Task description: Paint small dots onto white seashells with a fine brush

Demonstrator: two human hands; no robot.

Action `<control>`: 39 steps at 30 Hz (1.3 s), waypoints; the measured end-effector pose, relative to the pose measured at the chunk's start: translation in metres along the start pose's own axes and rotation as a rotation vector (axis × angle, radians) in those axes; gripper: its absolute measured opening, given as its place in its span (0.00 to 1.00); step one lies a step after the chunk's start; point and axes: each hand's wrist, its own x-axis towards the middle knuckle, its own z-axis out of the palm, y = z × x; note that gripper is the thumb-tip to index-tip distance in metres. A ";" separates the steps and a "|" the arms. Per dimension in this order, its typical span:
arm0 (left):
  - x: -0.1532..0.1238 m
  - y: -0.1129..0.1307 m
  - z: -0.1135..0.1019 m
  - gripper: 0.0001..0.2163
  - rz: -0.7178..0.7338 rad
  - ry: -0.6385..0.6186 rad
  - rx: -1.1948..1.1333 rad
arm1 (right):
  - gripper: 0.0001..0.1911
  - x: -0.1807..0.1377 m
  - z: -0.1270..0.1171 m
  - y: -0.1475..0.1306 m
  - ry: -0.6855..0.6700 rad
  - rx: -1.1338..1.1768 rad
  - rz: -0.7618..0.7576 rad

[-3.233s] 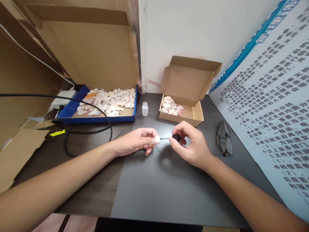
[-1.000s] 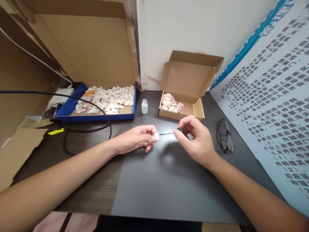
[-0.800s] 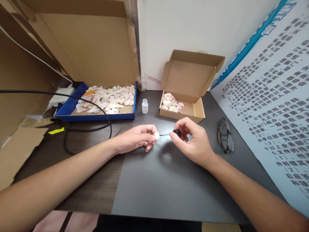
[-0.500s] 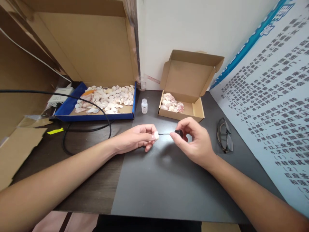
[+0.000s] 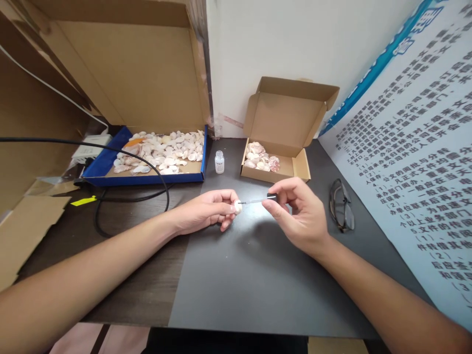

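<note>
A small white seashell (image 5: 238,206) is pinched between the thumb and fingers of my left hand (image 5: 217,210). My right hand (image 5: 295,211) grips the black cap of a thin brush applicator (image 5: 254,201), whose stem points left. Its dark tip meets the shell or lies right in front of it; I cannot tell which. Behind my hands a small clear bottle (image 5: 220,163) with a printed label stands upright and uncapped on the desk.
A blue-edged tray box (image 5: 165,179) full of seashells is at the back left. An open cardboard box (image 5: 302,169) holds several shells. Folded glasses (image 5: 341,205) lie at the right, near a printed poster (image 5: 405,196). A black cable (image 5: 167,196) loops beside my left forearm.
The applicator has turned slightly in my right hand, and more of its clear stem shows. My left hand still holds the shell in nearly the same spot.
</note>
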 end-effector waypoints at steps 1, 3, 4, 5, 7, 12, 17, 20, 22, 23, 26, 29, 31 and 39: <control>0.000 0.000 0.000 0.07 -0.002 0.002 -0.001 | 0.07 0.000 0.000 0.000 -0.022 -0.006 -0.005; 0.000 -0.001 -0.001 0.07 -0.003 0.001 -0.003 | 0.06 -0.001 -0.001 0.002 -0.038 -0.006 -0.015; 0.000 -0.001 -0.001 0.07 -0.005 -0.001 -0.004 | 0.05 -0.001 -0.001 0.002 -0.030 0.001 -0.017; 0.000 -0.001 -0.002 0.07 -0.007 -0.004 -0.004 | 0.05 -0.001 -0.001 0.003 -0.019 0.007 -0.017; 0.000 -0.002 -0.003 0.07 -0.010 -0.006 0.000 | 0.05 -0.002 0.000 0.003 -0.021 0.010 -0.020; 0.000 -0.002 -0.002 0.07 -0.002 -0.007 0.004 | 0.06 -0.002 0.002 0.003 -0.031 -0.057 -0.044; 0.000 -0.002 -0.002 0.06 -0.002 -0.017 0.013 | 0.06 0.000 0.002 0.004 0.002 -0.010 -0.034; 0.001 -0.002 -0.003 0.06 0.000 -0.017 0.018 | 0.06 0.001 0.002 0.003 -0.009 -0.058 -0.020; 0.001 -0.002 -0.003 0.06 -0.001 -0.019 0.020 | 0.05 0.001 0.002 0.003 0.010 -0.027 -0.011; 0.001 -0.002 -0.003 0.06 -0.003 -0.022 0.021 | 0.05 0.001 0.002 0.002 0.014 -0.004 -0.011; 0.001 -0.002 -0.003 0.06 0.000 -0.029 0.018 | 0.06 0.001 0.003 0.002 -0.025 -0.033 -0.034; 0.001 -0.001 -0.003 0.06 0.007 -0.027 0.016 | 0.06 0.000 0.003 0.002 -0.034 -0.085 -0.037; 0.001 -0.001 -0.002 0.06 0.007 -0.028 0.017 | 0.06 0.000 0.003 0.002 -0.009 -0.036 -0.027; 0.001 -0.002 -0.003 0.08 -0.001 -0.024 0.035 | 0.06 -0.001 0.002 0.000 -0.008 -0.039 -0.035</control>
